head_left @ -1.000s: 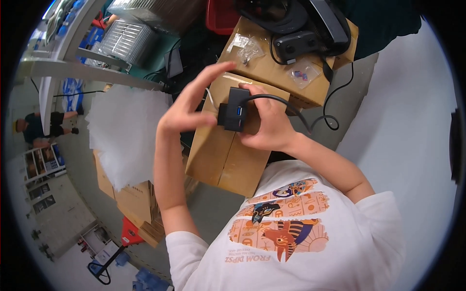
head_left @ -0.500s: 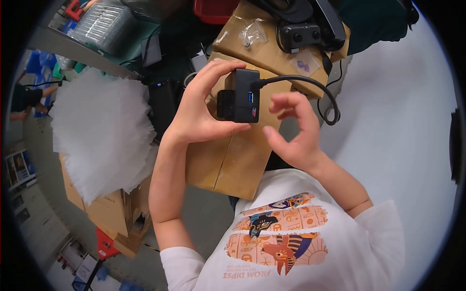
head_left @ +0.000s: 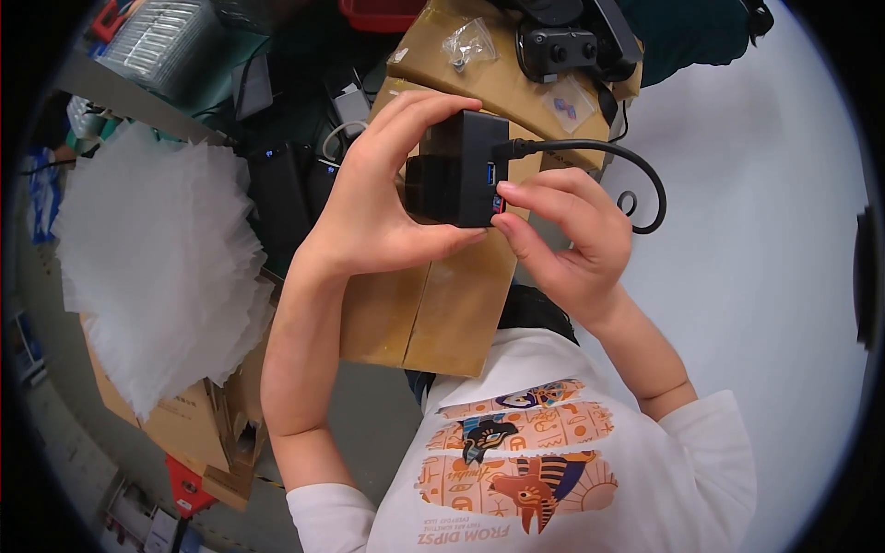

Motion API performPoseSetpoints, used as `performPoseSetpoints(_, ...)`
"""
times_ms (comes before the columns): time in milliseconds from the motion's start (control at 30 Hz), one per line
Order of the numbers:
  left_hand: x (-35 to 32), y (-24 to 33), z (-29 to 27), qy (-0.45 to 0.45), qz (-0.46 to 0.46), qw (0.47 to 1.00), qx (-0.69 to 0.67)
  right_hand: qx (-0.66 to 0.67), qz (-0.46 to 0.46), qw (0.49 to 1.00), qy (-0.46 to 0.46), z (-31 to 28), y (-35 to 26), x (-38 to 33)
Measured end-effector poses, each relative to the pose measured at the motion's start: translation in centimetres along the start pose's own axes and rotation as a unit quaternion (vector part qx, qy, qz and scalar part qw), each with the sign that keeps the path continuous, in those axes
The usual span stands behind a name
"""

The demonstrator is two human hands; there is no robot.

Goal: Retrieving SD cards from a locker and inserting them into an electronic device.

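My left hand (head_left: 373, 207) grips a small black box-shaped device (head_left: 458, 168), thumb below and fingers over its top, held up above a brown cardboard box (head_left: 433, 309). A black cable (head_left: 613, 164) runs from the device's right side and loops down. My right hand (head_left: 564, 238) is at the device's lower right corner, its thumb and forefinger pinched on something small and reddish at a port; what it is cannot be made out.
A stack of white foam sheets (head_left: 152, 263) lies at the left on more cardboard boxes (head_left: 180, 429). Behind the box sit a black headset-like device (head_left: 567, 41), small clear bags (head_left: 466, 41) and dark electronics (head_left: 286, 180). A pale wall (head_left: 756, 230) fills the right.
The device has come closer and higher in view. My right hand has moved from hovering open beside it to pinching at its lower right corner.
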State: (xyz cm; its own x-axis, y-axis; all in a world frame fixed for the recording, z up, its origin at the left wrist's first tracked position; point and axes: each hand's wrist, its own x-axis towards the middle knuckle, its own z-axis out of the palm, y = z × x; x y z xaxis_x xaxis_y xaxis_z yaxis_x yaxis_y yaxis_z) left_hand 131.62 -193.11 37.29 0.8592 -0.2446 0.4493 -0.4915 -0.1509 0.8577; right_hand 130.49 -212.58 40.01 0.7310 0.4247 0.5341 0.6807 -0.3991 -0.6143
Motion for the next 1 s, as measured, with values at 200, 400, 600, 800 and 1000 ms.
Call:
performPoseSetpoints(200,-0.05,-0.14,-0.01,-0.003,0.012,1.000,-0.002,-0.026,-0.036,0.999,0.010,0.07,0.35,0.31)
performPoseSetpoints(400,-0.12,-0.27,-0.09,-0.003,0.010,1.000,-0.004,0.012,-0.024,0.999,0.036,-0.34,0.63,0.04)
performPoseSetpoints(600,-0.02,-0.44,-0.24,-0.008,-0.006,1.000,-0.023,0.039,-0.015,0.998,0.043,-0.21,0.82,-0.18)
performPoseSetpoints(800,-0.10,-0.72,-0.28,-0.005,0.005,0.999,-0.041,0.042,-0.020,0.998,0.044,-0.05,0.54,0.11)
performPoseSetpoints(1000,-0.07,-0.63,-0.10,-0.006,-0.002,0.999,-0.038,0.041,-0.028,0.998,0.046,0.46,0.64,0.37)
